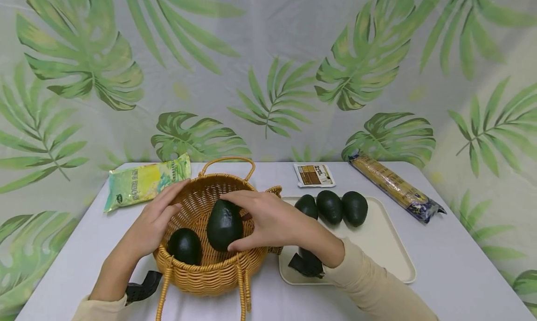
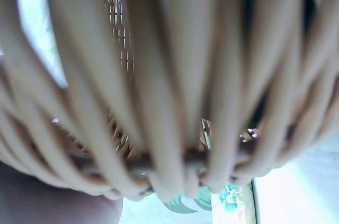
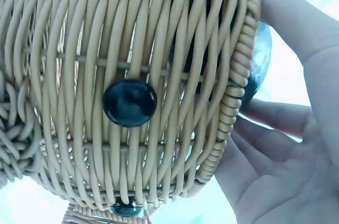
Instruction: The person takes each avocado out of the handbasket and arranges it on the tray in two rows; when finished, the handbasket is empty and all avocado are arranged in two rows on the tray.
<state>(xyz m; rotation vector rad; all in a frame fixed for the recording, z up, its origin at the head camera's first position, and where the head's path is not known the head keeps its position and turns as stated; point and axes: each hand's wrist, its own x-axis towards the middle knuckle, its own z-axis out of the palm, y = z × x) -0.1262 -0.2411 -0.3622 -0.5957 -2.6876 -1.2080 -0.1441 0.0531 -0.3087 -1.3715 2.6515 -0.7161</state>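
My right hand [image 1: 262, 216] pinches a dark green avocado [image 1: 224, 225] between thumb and fingers, inside the round wicker basket [image 1: 205, 281]. A second avocado [image 1: 184, 246] lies in the basket at its left side. On the basket's left rim rests my left hand [image 1: 157, 220], its fingers reaching along the edge. Wicker strands [image 2: 175, 86] fill the left wrist view. From the right wrist, the held avocado [image 3: 259, 62] shows just past the rim, beside my right hand [image 3: 296, 144]; a glossy black button [image 3: 130, 103] sits on the basket's outside.
Right of the basket, a cream tray [image 1: 377, 253] bears several avocados [image 1: 330, 207], partly behind my right arm. A green-yellow packet [image 1: 147, 181] lies at the back left. Farther right are a small brown-and-white packet [image 1: 314, 175] and a long pack of noodles [image 1: 394, 185].
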